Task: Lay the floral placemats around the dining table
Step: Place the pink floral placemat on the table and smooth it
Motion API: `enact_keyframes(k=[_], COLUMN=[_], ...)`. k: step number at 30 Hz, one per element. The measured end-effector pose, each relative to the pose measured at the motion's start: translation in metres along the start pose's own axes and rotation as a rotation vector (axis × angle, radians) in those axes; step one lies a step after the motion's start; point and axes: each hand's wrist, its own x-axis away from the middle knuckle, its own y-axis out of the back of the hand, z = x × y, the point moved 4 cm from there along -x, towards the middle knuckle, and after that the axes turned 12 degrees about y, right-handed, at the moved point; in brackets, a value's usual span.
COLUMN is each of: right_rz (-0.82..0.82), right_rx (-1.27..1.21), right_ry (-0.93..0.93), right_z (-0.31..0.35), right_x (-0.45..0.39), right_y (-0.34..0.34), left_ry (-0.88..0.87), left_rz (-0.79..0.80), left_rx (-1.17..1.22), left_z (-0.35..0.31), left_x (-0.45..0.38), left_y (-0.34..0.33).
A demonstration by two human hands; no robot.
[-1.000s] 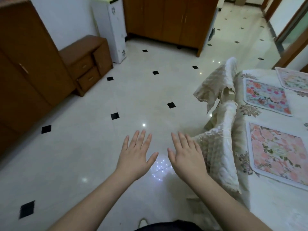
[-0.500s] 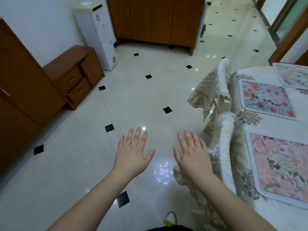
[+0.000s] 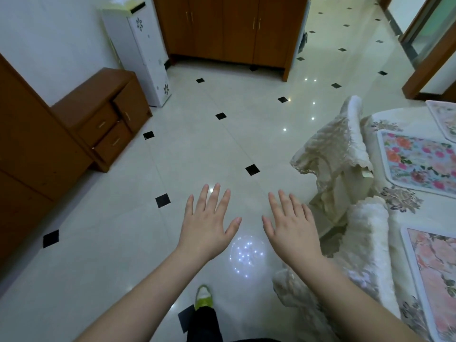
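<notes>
My left hand (image 3: 208,224) and my right hand (image 3: 291,225) hover palm-down over the floor, fingers spread, holding nothing. The dining table (image 3: 424,213) with a cream floral cloth fills the right edge. Three floral placemats lie flat on it: a pale pink one (image 3: 436,272) nearest me, a blue-pink one (image 3: 417,161) beyond it, and a corner of a third placemat (image 3: 444,119) at the far right. Both hands are left of the table, apart from the mats.
Two chairs with cream covers stand against the table, one chair (image 3: 333,149) farther and one chair (image 3: 367,245) beside my right hand. A brown drawer unit (image 3: 103,117), a white cabinet (image 3: 145,50) and wooden cupboards (image 3: 229,28) line the walls. My shoe (image 3: 203,297) steps on the tiled floor.
The view has swung left and moved forward; the table has slid toward the right edge. Both hands stay spread and empty. A green shoe has come into view.
</notes>
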Motion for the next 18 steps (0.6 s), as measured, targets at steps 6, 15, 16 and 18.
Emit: enact_keyframes(k=[6, 15, 16, 18], right_rz=[0.008, -0.037, -0.027, -0.016], right_rx=[-0.026, -0.05, -0.044, -0.032], right_ry=[0.045, 0.016, 0.008, -0.022], right_z=[0.063, 0.081, 0.075, 0.057], right_x=[-0.09, -0.168, -0.174, -0.186], right_y=[-0.003, 0.007, 0.005, 0.002], left_ry=[-0.027, -0.084, -0.098, -0.137], left_rz=[-0.046, -0.071, -0.063, -0.045], left_rx=[-0.017, 0.076, 0.086, 0.089], left_z=[0.068, 0.093, 0.088, 0.074], left_x=[-0.064, -0.151, -0.16, -0.177], left_y=[0.01, 0.024, 0.024, 0.023])
